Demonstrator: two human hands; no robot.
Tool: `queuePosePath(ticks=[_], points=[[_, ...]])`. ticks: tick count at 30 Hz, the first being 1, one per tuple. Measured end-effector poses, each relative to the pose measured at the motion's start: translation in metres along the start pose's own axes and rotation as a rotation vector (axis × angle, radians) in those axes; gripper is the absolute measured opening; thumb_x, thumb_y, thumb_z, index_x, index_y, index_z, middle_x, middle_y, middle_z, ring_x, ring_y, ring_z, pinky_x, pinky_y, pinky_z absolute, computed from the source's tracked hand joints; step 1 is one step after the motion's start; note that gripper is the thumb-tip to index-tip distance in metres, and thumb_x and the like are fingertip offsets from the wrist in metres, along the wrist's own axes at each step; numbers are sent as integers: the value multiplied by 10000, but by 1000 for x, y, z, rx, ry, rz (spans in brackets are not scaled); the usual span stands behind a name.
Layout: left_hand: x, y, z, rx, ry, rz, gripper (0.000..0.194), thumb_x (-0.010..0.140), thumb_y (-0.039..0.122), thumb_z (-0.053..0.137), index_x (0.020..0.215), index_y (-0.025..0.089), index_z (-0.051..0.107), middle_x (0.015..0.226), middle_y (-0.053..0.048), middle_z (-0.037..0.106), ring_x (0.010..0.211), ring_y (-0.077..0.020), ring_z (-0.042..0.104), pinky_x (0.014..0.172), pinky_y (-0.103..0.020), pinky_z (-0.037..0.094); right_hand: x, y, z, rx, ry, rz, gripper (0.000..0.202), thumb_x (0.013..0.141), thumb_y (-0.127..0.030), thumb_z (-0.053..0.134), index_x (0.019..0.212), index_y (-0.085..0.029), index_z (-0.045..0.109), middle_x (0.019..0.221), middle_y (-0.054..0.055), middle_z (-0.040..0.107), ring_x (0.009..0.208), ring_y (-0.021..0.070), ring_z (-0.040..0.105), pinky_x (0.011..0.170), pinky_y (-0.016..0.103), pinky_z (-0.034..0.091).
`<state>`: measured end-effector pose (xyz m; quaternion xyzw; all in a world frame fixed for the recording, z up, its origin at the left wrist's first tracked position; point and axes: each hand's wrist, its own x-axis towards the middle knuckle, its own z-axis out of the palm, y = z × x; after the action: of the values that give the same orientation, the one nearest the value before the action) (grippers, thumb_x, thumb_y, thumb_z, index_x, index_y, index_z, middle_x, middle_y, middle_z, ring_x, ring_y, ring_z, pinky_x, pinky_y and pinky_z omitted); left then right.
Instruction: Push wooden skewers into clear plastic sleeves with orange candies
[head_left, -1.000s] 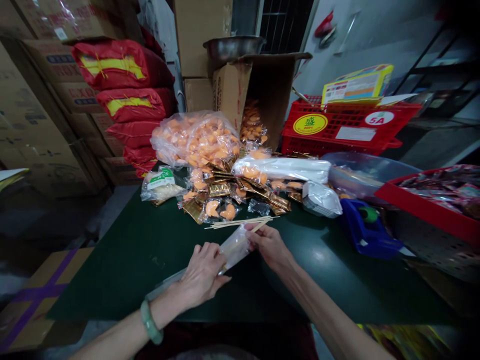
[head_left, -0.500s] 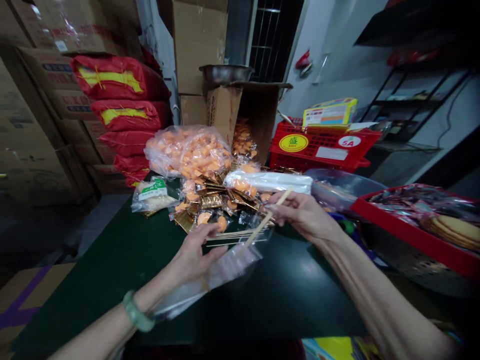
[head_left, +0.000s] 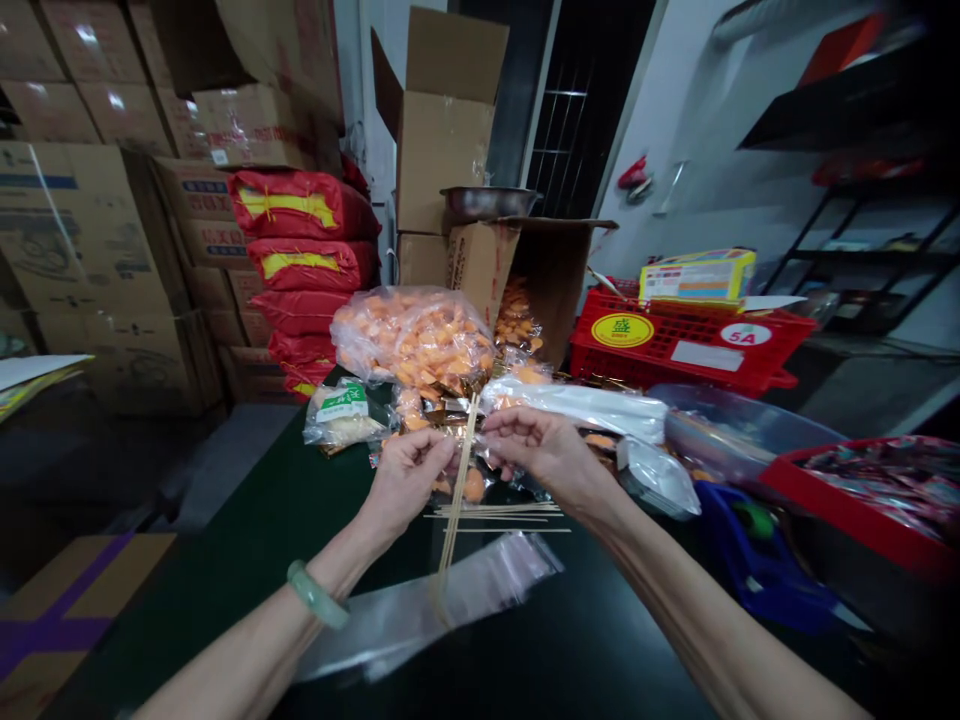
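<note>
A small bundle of thin bamboo sticks (head_left: 459,495) slants up between my two hands, its lower end over flat clear plastic bags (head_left: 480,595). My left hand (head_left: 405,480), with a green bangle at the wrist, pinches at the bundle's left side. On the other side, my right hand (head_left: 544,455) has its fingers curled together close to the sticks; what they grip is hard to make out. More loose sticks (head_left: 517,512) lie crosswise on the dark green table (head_left: 255,560). Behind the hands are orange pieces in clear wrappers (head_left: 474,486).
A big clear bag of orange pieces (head_left: 412,330) and an open carton (head_left: 484,270) stand at the back. To the right are a white plastic roll (head_left: 585,405), red baskets (head_left: 675,345) and a blue tape dispenser (head_left: 772,570). A small green-labelled bag (head_left: 345,412) lies left.
The sticks have swung from a rightward slant to nearly upright. My left hand has risen off the plastic bags to the sticks, and my right hand has come in closer to it. The view has shifted left.
</note>
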<state>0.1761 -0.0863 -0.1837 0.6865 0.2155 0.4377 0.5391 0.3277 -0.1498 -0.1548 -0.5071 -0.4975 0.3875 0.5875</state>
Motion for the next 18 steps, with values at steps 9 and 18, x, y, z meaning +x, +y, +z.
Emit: queuePosePath(ticks=[9, 18], points=[[1, -1, -11, 25, 61, 3, 265, 745, 360, 559, 653, 111, 560, 503, 31, 484, 457, -67, 408, 450, -176, 325, -1, -1, 0, -107, 230, -112, 172, 727, -349, 504, 757, -187, 456, 487, -91, 427, 331, 27, 278, 323, 156, 187], [-8, 17, -4, -49, -40, -39, 227, 725, 346, 585, 691, 121, 577, 508, 40, 485, 438, -59, 400, 436, -176, 332, -3, -11, 16, -226, 63, -201, 270, 675, -419, 594, 656, -155, 540, 532, -40, 443, 455, 65, 364, 421, 202, 274]])
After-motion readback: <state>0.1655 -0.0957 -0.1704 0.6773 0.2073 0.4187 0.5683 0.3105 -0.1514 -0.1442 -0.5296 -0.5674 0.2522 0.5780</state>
